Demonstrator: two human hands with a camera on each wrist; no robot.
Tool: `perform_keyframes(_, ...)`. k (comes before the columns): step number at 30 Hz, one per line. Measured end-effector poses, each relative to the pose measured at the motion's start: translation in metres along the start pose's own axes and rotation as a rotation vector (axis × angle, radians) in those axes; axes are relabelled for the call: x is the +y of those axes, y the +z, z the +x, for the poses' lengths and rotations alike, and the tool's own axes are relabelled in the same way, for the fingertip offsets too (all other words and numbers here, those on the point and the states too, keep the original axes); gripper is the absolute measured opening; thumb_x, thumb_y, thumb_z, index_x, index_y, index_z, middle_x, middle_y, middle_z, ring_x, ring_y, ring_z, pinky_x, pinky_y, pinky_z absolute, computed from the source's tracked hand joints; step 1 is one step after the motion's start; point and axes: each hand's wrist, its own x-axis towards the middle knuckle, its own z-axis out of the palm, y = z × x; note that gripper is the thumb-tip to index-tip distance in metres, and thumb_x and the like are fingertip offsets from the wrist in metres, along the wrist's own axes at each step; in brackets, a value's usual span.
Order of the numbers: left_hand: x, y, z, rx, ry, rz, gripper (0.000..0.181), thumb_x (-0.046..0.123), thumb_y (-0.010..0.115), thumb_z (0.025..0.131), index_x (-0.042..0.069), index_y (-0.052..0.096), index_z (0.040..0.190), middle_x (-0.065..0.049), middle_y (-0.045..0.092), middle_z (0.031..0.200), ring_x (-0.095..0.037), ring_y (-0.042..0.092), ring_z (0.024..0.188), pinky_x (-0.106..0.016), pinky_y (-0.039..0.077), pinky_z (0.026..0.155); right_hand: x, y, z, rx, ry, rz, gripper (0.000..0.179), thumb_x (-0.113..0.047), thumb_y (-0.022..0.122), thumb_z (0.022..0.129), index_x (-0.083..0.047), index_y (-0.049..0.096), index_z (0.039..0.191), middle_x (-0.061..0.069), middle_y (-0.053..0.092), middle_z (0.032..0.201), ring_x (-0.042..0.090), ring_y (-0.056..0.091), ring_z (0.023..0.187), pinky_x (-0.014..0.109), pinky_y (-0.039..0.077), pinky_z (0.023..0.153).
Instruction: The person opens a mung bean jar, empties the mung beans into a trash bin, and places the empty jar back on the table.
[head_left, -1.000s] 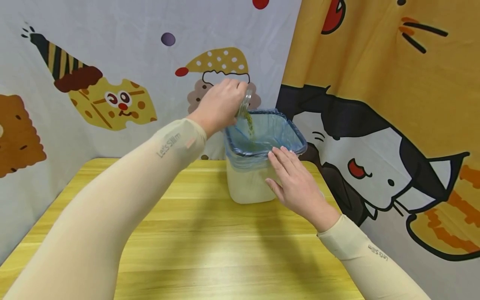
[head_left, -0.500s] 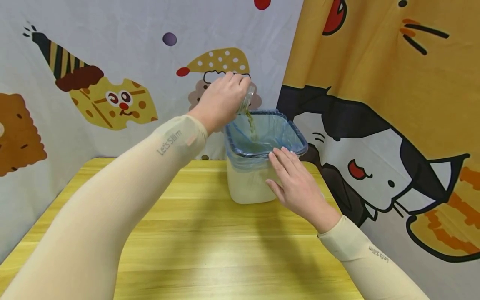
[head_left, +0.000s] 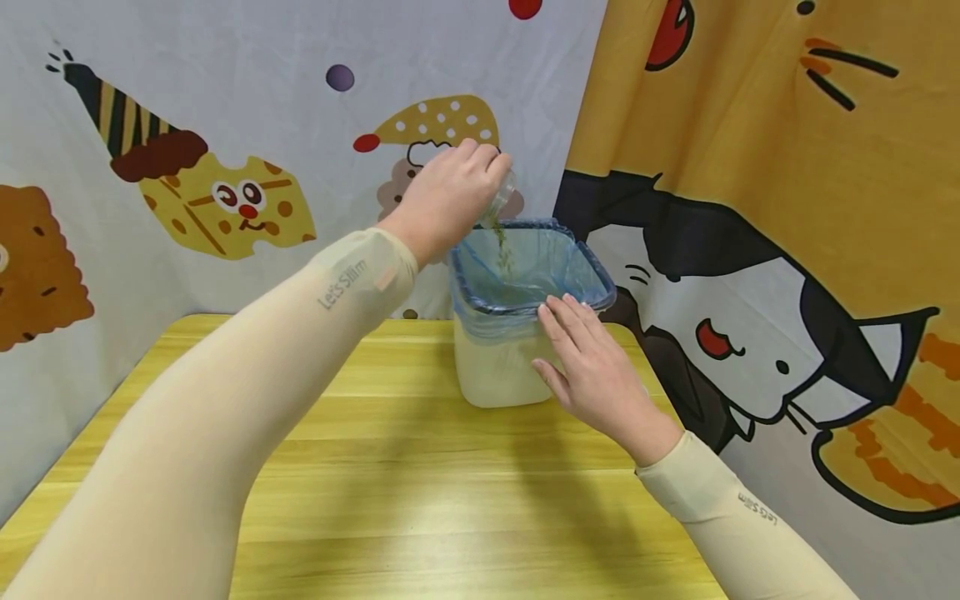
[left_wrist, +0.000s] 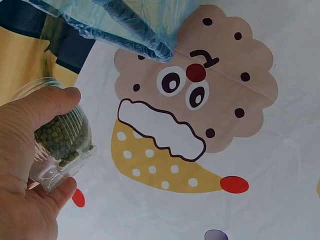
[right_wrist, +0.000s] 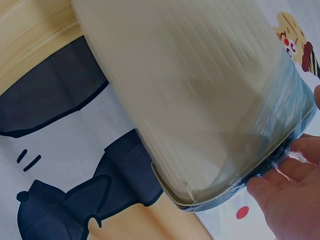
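Note:
My left hand point(head_left: 453, 196) grips a small clear glass jar point(head_left: 501, 196) and tips it mouth-down above a cream-coloured trash bin point(head_left: 495, 375). Small green grains that look like mung beans point(left_wrist: 60, 137) are inside the jar, visible in the left wrist view. From its mouth a thin stream of them point(head_left: 502, 250) falls toward the bin. A blue plastic bag point(head_left: 555, 258) lines the bin and folds over its rim. Fingers extended, my right hand point(head_left: 592, 367) rests against the near right part of the rim. The bottom of the bin is hidden.
The bin stands near the back edge of a yellow wood-grain table point(head_left: 360, 467). Close behind hangs a white cartoon-print curtain point(head_left: 285, 50), with an orange-and-black cat print curtain point(head_left: 675, 150) on the right.
My left hand has risen slightly and shifted right, tilting the jar more. Green grains keep falling, the stream looking thinner and more scattered now. The right hand holds its place on the rim.

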Motion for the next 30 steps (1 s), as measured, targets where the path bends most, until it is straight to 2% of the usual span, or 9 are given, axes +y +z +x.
perform_keyframes(14, 0.0017, -0.0011, 0.0014, 0.002, 0.029, 0.019, 0.045, -0.003, 0.059, 0.106, -0.004, 0.047, 0.15, -0.023, 0.056, 0.151, -0.039, 0.054, 0.14, -0.046, 0.049, 0.12, -0.0006, -0.0024, -0.0005, -0.01, 0.001, 0.001, 0.076, -0.032, 0.075, 0.1, 0.002, 0.044, 0.16, 0.024, 0.049, 0.163, 0.042, 0.044, 0.154, 0.056, 0.037, 0.129)
perform_keyframes(30, 0.0049, -0.0038, 0.0052, 0.044, 0.064, 0.037, 0.045, -0.001, 0.062, 0.106, -0.002, 0.048, 0.149, -0.021, 0.055, 0.152, -0.037, 0.053, 0.141, -0.045, 0.046, 0.124, -0.0009, -0.0031, -0.0015, -0.011, 0.004, 0.004, 0.075, -0.033, 0.074, 0.101, 0.002, 0.045, 0.16, 0.024, 0.049, 0.163, 0.042, 0.045, 0.154, 0.056, 0.037, 0.128)
